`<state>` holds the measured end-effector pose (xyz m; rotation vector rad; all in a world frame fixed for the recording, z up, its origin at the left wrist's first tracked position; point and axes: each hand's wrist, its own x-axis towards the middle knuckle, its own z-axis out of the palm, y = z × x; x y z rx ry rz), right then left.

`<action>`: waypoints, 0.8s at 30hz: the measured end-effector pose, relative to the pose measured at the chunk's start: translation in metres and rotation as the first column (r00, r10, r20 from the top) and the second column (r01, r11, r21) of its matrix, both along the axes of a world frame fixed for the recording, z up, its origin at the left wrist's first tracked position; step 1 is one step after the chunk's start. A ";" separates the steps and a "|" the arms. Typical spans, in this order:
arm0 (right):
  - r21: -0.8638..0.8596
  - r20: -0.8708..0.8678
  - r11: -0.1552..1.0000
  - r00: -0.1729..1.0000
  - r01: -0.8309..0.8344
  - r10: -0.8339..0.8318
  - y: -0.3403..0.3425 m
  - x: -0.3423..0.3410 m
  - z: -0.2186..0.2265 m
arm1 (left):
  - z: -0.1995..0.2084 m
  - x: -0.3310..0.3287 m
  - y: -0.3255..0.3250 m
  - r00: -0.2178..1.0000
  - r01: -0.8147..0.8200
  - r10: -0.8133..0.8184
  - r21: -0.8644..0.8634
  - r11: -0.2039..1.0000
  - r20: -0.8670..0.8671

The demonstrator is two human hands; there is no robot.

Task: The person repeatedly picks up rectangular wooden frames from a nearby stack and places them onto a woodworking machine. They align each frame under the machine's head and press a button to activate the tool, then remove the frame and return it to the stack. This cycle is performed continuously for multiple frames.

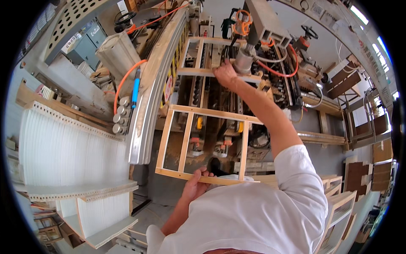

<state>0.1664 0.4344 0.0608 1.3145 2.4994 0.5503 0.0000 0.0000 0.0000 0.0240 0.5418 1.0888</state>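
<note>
Probably light and stiff, a slim wooden frame (186, 142) sits before the white shirt (253, 211)
The left hand (196, 184) curls round its near rail (228, 181), a sound hold; the right hand (225, 74) touches a second frame (196, 72) beyond, grip unclear

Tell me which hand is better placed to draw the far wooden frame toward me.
Probably your right hand: it is at the near side of the far wooden frame. Your left hand is farther off, down by your body, holding the nearer wooden frame.
</note>
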 end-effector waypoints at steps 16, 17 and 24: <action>0.145 -0.156 0.987 0.987 0.072 -0.049 -0.022 -0.007 -0.005 | -0.055 -0.079 -0.107 0.962 -0.269 0.245 -0.253 0.929 -0.120; 0.135 -0.145 0.988 0.988 0.073 -0.054 -0.023 -0.009 -0.003 | -0.063 -0.079 -0.104 0.952 -0.299 0.265 -0.273 0.915 -0.153; 0.172 -0.147 0.985 0.989 0.012 0.014 -0.017 -0.002 -0.006 | -0.078 -0.055 -0.079 0.928 -0.325 0.246 -0.287 0.901 -0.278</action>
